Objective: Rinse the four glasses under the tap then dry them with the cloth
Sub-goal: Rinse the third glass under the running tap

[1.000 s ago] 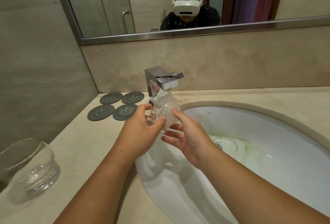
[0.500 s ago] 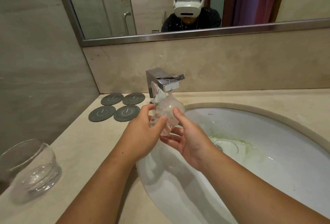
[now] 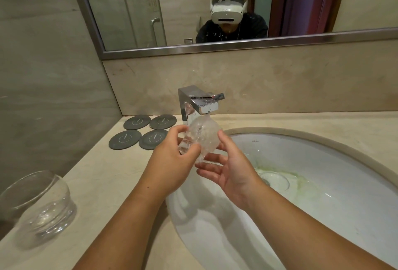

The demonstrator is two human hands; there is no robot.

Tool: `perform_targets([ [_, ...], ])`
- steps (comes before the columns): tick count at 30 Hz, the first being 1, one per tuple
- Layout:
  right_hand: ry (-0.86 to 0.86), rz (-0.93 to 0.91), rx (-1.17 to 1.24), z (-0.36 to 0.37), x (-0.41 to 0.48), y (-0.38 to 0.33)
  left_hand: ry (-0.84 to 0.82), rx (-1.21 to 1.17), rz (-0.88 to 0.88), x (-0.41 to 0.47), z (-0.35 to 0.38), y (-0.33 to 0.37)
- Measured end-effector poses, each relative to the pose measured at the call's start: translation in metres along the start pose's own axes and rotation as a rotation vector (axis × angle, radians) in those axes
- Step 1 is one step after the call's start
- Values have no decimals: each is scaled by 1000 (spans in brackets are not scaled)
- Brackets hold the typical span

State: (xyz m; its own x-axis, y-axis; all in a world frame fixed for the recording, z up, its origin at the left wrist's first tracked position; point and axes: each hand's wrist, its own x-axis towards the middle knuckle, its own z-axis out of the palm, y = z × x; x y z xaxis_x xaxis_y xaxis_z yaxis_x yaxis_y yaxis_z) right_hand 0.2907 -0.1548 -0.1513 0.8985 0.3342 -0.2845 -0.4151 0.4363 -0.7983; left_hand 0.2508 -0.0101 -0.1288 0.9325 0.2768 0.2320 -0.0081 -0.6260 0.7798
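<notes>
left hand [image 3: 172, 162] holds glass [image 3: 203, 135] under tap [image 3: 201, 102], seemingly running.

The left hand [image 3: 172, 166] grips a wet glass [image 3: 202, 134] tilted under the tap [image 3: 200, 101]. Just beside it, the right hand [image 3: 232, 168] rests its thumb on the glass, with straight fingers spread below. Four grey coasters [image 3: 146, 134] lie just beyond the left hand. A second glass [image 3: 41, 207] stands on the bench [image 3: 97, 172], well to its left.

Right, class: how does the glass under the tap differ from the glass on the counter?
The held glass is tilted under the tap, gripped by the left hand; the counter glass stands on its base, untouched. The held glass is awash with water; the counter glass sits outside the stream. Both are clear.
</notes>
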Motion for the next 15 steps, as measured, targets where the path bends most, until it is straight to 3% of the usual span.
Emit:
perform_targets([
  [10,-98,63,82,1,-2,0,5,-45,-18,3,2,-4],
  [15,-76,-9,63,-1,-1,0,-37,-3,-2,3,1,-5],
])
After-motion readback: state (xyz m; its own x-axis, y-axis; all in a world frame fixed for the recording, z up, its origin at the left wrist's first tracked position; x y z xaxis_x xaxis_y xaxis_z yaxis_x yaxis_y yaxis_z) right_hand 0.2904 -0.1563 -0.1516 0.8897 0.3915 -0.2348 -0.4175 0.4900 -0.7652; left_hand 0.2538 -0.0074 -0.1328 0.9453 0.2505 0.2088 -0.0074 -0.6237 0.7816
